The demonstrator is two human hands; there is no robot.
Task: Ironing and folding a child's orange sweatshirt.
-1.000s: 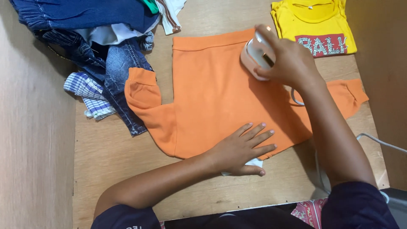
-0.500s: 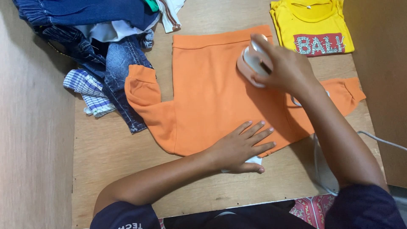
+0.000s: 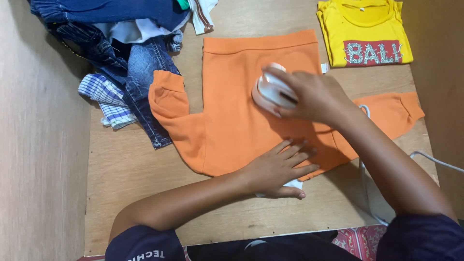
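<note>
An orange long-sleeved top [image 3: 232,96] lies flat on the wooden board [image 3: 130,174], sleeves spread to both sides. My right hand [image 3: 311,96] grips a small pink-and-white iron [image 3: 268,92] resting on the middle of the top. My left hand [image 3: 278,169] lies flat with fingers spread on the top's near edge, its thumb over a white label. A white cord [image 3: 420,157] runs off to the right behind my right arm.
A heap of jeans and other clothes [image 3: 125,43] sits at the back left, with a blue checked cloth [image 3: 104,99] at its edge. A folded yellow t-shirt [image 3: 365,31] with a red patch lies at the back right. Wooden walls flank the board.
My right hand has slid the iron from the top's far right edge toward its middle, nearer to me and to the left. My left hand has stayed pressed in place.
</note>
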